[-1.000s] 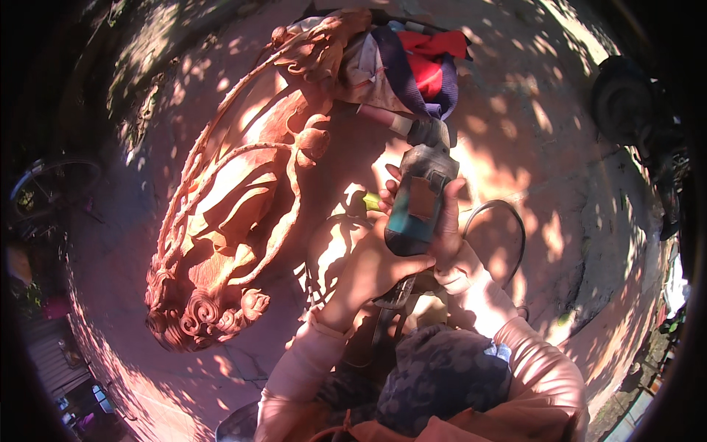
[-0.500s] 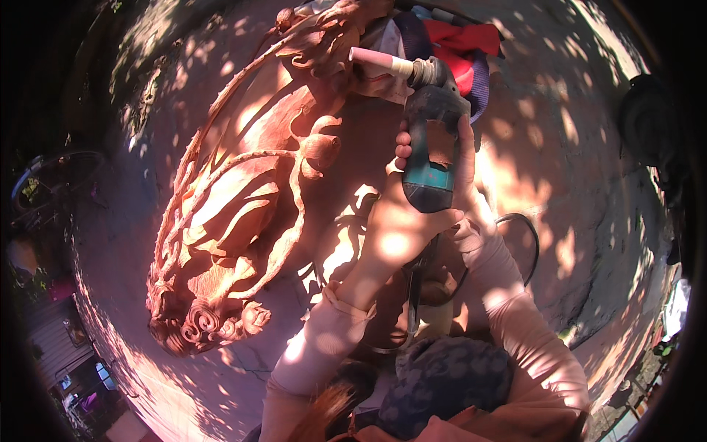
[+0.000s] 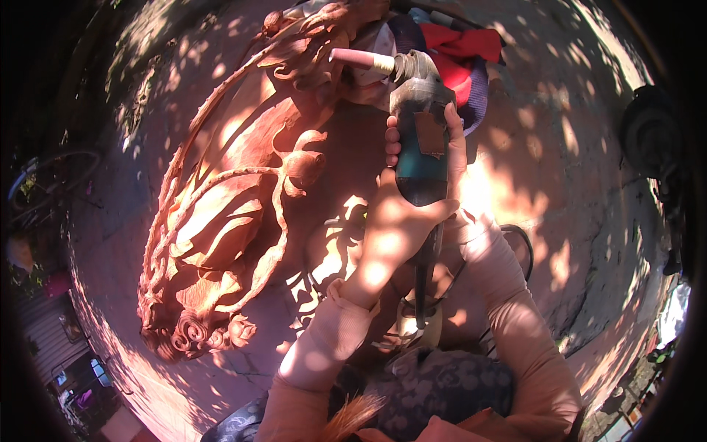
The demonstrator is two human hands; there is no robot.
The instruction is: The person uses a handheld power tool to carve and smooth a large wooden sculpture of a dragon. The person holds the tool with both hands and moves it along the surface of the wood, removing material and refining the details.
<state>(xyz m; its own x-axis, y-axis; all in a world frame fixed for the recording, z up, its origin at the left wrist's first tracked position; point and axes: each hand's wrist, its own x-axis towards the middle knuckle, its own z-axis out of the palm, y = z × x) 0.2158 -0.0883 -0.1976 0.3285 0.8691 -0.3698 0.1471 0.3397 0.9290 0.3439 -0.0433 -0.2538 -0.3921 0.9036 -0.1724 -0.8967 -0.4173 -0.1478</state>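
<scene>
Both hands hold a teal and black power grinder (image 3: 421,168) out in front of me. My left hand (image 3: 387,221) wraps its left side, thumb across the rear of the body. My right hand (image 3: 458,173) clasps the right side, fingers stretched along the casing. A pinkish cylindrical sanding roll (image 3: 361,59) sticks out leftward from the grinder's head. Its tip is by the upper part of a reddish carved wood sculpture (image 3: 221,239) with long stems, a bud, leaves and rose-like flowers. I cannot tell whether roll and wood touch.
Red and dark blue cloth (image 3: 464,55) lies behind the grinder's head. A black cable (image 3: 526,243) loops by my right forearm. My patterned-clothed legs (image 3: 442,383) are at the bottom. A bicycle (image 3: 48,177) stands far left, a dark wheel-like object (image 3: 652,132) far right.
The grinder and both hands have shifted slightly left and up in the view. The sculpture also appears a little further left. The grip on the grinder is kept.
</scene>
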